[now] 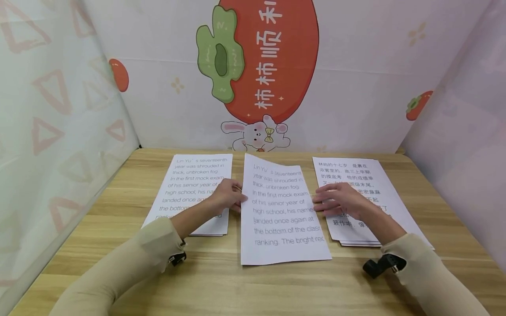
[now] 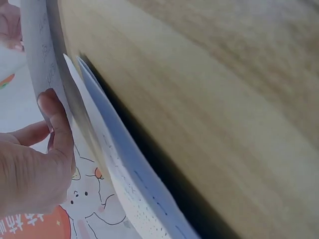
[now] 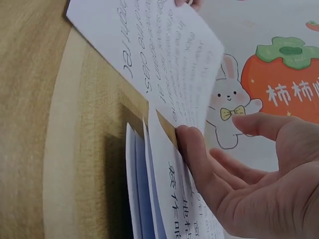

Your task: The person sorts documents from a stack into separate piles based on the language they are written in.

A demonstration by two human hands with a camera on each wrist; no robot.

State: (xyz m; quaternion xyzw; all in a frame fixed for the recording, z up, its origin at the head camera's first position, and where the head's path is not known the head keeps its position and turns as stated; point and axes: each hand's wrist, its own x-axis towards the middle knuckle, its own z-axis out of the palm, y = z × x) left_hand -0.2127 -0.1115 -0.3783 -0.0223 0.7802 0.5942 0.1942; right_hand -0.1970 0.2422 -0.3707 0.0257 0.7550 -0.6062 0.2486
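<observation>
In the head view a printed sheet of paper (image 1: pixel 280 219) with English text stands in the middle, its surface slightly bowed and its upper part raised. My left hand (image 1: pixel 226 195) pinches its left edge; the left wrist view shows the thumb (image 2: pixel 54 112) on the printed face and fingers behind. On the other side my right hand (image 1: pixel 343 201) has loosely spread fingers beside the sheet's right edge, over a paper stack (image 1: pixel 348 166) with Chinese text. In the right wrist view, the right thumb stands apart from the fingers, which hold nothing.
Another paper stack (image 1: pixel 197 169) with the same English text lies on the left, partly under my left forearm. The wooden table (image 1: pixel 221 285) meets a back wall (image 1: pixel 158 109) printed with a persimmon and a rabbit. Side walls stand left and right.
</observation>
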